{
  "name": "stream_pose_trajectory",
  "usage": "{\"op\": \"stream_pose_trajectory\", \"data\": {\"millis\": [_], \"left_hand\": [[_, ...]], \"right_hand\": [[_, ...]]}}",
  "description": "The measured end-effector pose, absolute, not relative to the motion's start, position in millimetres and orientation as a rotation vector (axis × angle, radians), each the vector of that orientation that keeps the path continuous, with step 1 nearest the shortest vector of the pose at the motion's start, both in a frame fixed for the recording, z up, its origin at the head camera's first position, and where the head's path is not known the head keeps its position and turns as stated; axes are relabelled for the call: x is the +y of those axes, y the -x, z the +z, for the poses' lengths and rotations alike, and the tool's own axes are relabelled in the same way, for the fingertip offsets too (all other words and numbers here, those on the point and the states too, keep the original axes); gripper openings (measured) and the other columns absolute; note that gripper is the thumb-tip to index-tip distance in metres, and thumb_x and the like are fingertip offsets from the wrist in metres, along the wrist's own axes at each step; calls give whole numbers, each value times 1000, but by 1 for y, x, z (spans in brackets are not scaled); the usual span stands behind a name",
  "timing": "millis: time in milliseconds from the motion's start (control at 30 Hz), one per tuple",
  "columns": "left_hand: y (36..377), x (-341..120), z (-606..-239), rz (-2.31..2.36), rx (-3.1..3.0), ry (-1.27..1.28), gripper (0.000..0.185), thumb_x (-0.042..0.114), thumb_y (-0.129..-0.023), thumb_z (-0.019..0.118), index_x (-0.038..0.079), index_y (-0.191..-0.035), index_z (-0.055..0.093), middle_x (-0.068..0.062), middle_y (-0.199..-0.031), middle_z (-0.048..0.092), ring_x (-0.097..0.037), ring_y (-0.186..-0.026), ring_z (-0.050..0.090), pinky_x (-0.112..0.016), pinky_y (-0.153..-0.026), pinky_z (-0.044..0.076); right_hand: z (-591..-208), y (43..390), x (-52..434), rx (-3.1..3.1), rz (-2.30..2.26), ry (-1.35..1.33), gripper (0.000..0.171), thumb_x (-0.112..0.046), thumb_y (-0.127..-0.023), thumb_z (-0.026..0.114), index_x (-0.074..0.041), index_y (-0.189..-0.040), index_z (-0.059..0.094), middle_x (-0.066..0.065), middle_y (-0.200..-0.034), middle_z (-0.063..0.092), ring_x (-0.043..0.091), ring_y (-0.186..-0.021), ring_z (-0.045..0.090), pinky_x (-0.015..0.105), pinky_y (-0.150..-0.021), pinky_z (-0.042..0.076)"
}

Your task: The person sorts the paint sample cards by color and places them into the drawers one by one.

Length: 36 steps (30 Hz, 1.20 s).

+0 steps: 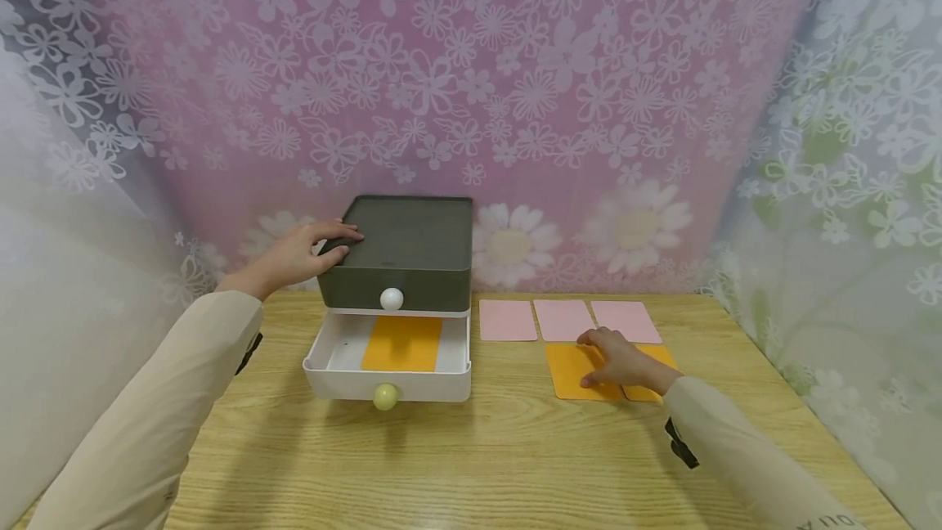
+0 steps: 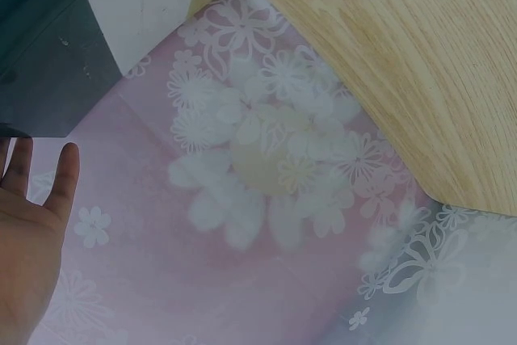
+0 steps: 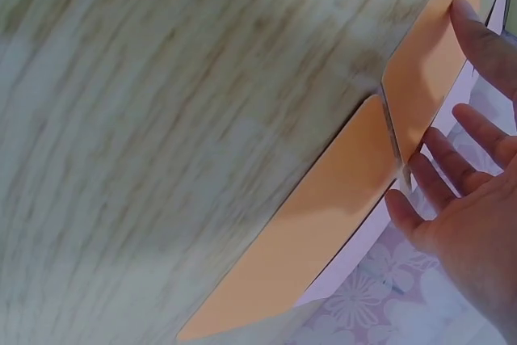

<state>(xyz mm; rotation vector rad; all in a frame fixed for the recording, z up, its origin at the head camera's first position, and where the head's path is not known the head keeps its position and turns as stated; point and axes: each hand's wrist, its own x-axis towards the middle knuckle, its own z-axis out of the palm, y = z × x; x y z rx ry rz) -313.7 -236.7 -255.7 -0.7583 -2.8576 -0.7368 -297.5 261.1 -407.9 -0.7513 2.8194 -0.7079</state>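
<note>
My left hand [image 1: 294, 256] rests flat on the grey drawer box [image 1: 401, 264] while my right hand's straight fingers [image 1: 592, 339] press the orange card [image 1: 570, 370] on the worktop [image 1: 486, 456] — gripping nothing, so it could slide away — toward the pink cards [image 1: 562, 319].

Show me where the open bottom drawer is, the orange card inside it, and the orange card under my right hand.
open bottom drawer [image 1: 449, 384]: head view, on its white front wall.
orange card in the drawer [image 1: 401, 343]: head view, middle of the card.
orange card under the right hand [image 1: 568, 373]: head view, its bare left part.
</note>
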Motion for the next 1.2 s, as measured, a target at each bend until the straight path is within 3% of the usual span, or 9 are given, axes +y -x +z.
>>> {"op": "stream_pose_trajectory", "data": {"millis": [367, 533, 800, 933, 1100, 1200], "left_hand": [[313, -235, -255, -712, -2855, 760, 35, 19, -94, 48, 12, -128, 54, -12, -141, 41, -36, -136, 25, -57, -105, 26], [313, -236, -255, -707, -2856, 765, 35, 20, -94, 48, 13, -128, 54, -13, -141, 41, -36, -136, 24, -58, -105, 26], [313, -236, -256, -698, -2858, 764, 36, 20, -94, 48, 13, -128, 53, -13, -141, 41, -36, -136, 25, -58, -104, 27], [314, -237, -257, -704, -2871, 748, 36, 21, -94, 48, 14, -129, 53, -11, -142, 41, -34, -137, 25, -57, -104, 27], [314, -236, -256, -707, -2875, 736, 36, 22, -94, 48, 14, -129, 53, -11, -142, 41, -34, -137, 25, -57, -104, 27], [314, -236, -256, -702, -2873, 743, 36, 22, -94, 47, 14, -129, 53, -12, -142, 41, -35, -137, 25, -58, -104, 27]], "right_hand": [[-403, 293, 263, 2834, -752, 802, 56, -31, -70, 78, -1, -109, 51, 22, -105, 45, 39, -98, 44, 50, -77, 42], [-397, 294, 263, 2814, -738, 798, 47, -14, -71, 77, -2, -108, 50, 21, -106, 47, 38, -100, 47, 51, -81, 43], [-381, 298, 272, 2678, -746, 922, 21, 9, -73, 65, -7, -85, 59, 10, -98, 60, 38, -106, 49, 55, -89, 40], [-374, 301, 278, 2547, -738, 910, 21, 12, -75, 60, -7, -85, 64, 9, -102, 63, 37, -111, 48, 38, -82, 44], [-362, 300, 284, 2372, -772, 873, 22, 11, -80, 55, -4, -93, 66, 14, -108, 61, 18, -82, 49, 21, -60, 37], [-356, 299, 286, 2283, -818, 831, 23, 10, -81, 53, -1, -98, 65, 17, -106, 59, 10, -63, 35, 21, -54, 32]]}}
